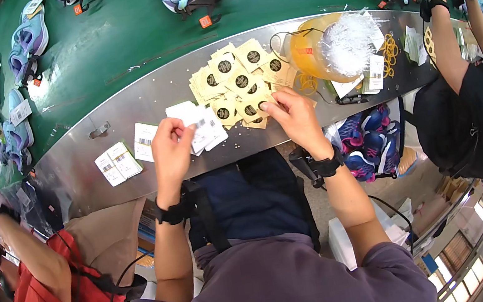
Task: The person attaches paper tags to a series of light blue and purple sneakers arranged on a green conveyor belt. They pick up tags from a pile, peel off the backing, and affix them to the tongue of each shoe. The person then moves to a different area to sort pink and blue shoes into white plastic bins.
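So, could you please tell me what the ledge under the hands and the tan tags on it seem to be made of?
The ledge looks like brushed sheet metal: grey, dull sheen, soft reflections. The tan tags look like matte card or kraft paper: flat, stiff-edged, without gloss, each with a dark round print. The right hand touches one.

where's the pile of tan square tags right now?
In the head view, the pile of tan square tags lies on the metal shelf, just ahead of the right hand, left of the orange bag of clear plastic ties.
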Demonstrator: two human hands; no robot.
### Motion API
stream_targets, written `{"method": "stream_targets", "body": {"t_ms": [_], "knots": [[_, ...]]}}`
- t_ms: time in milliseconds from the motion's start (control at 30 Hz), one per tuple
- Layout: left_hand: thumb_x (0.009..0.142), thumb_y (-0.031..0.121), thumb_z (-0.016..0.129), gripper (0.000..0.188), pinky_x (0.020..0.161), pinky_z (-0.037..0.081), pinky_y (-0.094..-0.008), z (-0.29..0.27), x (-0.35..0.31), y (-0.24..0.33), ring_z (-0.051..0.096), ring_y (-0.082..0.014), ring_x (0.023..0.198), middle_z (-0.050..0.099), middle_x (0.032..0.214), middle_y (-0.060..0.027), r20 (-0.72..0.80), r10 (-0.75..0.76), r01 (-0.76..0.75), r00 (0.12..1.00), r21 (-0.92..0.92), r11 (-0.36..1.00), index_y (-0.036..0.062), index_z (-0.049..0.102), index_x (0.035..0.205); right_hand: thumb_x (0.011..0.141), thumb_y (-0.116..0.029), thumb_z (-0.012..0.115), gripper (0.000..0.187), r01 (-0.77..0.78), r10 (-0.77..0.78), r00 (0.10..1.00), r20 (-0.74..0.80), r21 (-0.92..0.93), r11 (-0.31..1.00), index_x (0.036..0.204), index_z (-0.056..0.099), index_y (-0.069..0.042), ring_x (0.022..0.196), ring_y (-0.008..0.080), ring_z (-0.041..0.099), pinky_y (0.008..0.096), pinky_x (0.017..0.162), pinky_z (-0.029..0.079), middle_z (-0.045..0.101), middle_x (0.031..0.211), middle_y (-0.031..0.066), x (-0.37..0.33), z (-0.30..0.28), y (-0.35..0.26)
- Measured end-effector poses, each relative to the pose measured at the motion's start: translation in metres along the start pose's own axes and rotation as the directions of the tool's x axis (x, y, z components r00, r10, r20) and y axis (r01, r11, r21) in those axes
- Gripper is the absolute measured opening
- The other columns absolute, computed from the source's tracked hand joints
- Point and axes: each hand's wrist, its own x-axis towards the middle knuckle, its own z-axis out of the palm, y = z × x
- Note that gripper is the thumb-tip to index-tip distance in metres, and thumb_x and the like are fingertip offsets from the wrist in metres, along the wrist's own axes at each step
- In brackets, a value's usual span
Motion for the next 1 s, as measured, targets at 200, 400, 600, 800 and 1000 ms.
{"method": "stream_targets", "body": {"t_ms": [200,400,600,800,1000], "knots": [[0.083,0.001,0.062,0.017,0.068,0.042,-0.0188,-0.012,-0.006,0.014,0.054,-0.0045,0.074,0.062,0.081,-0.0006,0.131,0.024,-0.002,0.991,-0.165,0.986,-0.0006,0.059,0.100,0.087,-0.013,0.060,0.020,-0.042,0.097,0.987,-0.125,0.388,0.921,0.103,0.061,-0.001,0.068,0.0114,0.056,0.0262,0.061,0.043,0.061,0.080,0.0053,-0.015,-0.004,0.011],[0.082,-0.003,0.064,0.017,0.079,0.046,-0.0227,0.047,-0.036,0.064,0.057,-0.0075,0.084,0.061,0.091,-0.0022,0.381,0.061,0.237,0.922,-0.684,0.690,0.0022,0.057,0.096,0.085,-0.001,0.061,0.021,-0.031,0.143,0.986,-0.082,0.757,0.652,0.103,0.050,-0.001,0.074,0.0062,0.058,0.0205,0.061,0.045,0.063,0.083,0.0035,-0.031,-0.013,-0.027],[0.085,-0.001,0.062,0.014,0.080,0.045,-0.0225,0.084,-0.043,0.090,0.057,-0.0090,0.088,0.062,0.096,-0.0051,0.417,0.060,0.321,0.907,-0.776,0.543,0.0011,0.057,0.098,0.092,0.000,0.051,0.024,0.161,0.034,0.975,-0.221,0.799,0.579,0.116,0.047,-0.002,0.086,0.0091,0.060,0.0218,0.074,0.047,0.064,0.096,0.0081,-0.043,-0.017,-0.022],[0.086,-0.002,0.059,0.012,0.077,0.045,-0.0225,0.109,-0.047,0.103,0.056,-0.0086,0.086,0.061,0.095,-0.0052,0.354,0.092,0.276,0.931,-0.844,0.459,0.0013,0.054,0.096,0.095,-0.008,0.048,0.021,0.213,0.085,0.965,-0.248,0.931,0.297,0.115,0.043,-0.004,0.102,0.0144,0.056,0.0279,0.091,0.042,0.057,0.114,0.0139,-0.049,-0.018,-0.019],[0.084,-0.003,0.061,0.020,0.079,0.046,-0.0235,0.114,-0.033,0.123,0.058,-0.0094,0.086,0.062,0.093,-0.0048,0.319,0.156,0.195,0.935,-0.829,0.524,-0.0008,0.057,0.103,0.089,-0.008,0.053,0.016,0.440,-0.162,0.886,-0.434,0.678,0.589,0.103,0.054,-0.002,0.116,0.0210,0.048,0.0325,0.100,0.035,0.051,0.124,0.0132,-0.034,-0.058,-0.016]]}}
